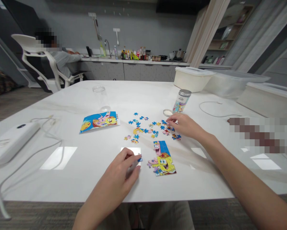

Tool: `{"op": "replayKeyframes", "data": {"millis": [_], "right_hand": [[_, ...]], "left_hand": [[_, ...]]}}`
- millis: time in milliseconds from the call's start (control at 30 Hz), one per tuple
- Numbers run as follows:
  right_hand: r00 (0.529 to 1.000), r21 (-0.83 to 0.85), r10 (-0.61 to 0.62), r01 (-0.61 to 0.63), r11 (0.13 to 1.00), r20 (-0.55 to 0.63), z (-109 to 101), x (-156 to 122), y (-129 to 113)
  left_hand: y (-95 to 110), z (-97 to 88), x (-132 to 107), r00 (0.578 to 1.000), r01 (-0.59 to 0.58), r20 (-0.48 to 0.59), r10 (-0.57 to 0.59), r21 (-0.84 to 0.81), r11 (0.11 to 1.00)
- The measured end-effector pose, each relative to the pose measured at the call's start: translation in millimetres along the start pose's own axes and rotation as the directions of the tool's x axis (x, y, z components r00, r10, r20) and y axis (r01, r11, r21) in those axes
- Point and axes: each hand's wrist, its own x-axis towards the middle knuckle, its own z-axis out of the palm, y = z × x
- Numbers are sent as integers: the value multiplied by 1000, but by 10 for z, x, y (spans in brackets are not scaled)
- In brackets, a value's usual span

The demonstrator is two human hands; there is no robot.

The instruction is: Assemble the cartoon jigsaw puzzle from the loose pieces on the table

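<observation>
My left hand [124, 172] pinches a small blue puzzle piece [140, 157] between thumb and fingertips, low over the white table. Right of it lies a partly joined cartoon puzzle [164, 161], showing a yellow square character and a pink one. Over the right side of the loose puzzle pieces [145, 130], my right hand [182, 124] has its thumb and fingers drawn together; what they grip, if anything, is hidden. A printed picture sheet [99, 122] of the same cartoon lies to the left, slightly curled.
A cartoon-printed jar [182, 100] with a metal lid stands behind my right hand, near a small round lid [167, 112]. A clear jar [100, 97] stands behind the sheet. Storage boxes [193, 80] line the far right. A white device [12, 142] with cables sits left. A person [64, 60] sits beyond.
</observation>
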Motion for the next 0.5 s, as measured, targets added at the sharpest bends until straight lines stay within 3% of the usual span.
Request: {"op": "replayKeyframes", "data": {"millis": [133, 267, 367, 500], "right_hand": [[993, 73, -119, 120, 990, -23, 46, -8, -91], [931, 208, -363, 361, 909, -33, 147, -12, -275], [920, 200, -391, 379, 904, 28, 233, 3, -384], [943, 160, -328, 317, 935, 51, 294, 25, -432]], "left_hand": [[-18, 10, -7, 1000, 14, 4, -14, 11, 1000], [-21, 24, -11, 999, 33, 6, -33, 11, 999], [-11, 31, -10, 999, 34, 7, -34, 14, 999], [-1, 26, -5, 999, 32, 6, -32, 24, 999]]}}
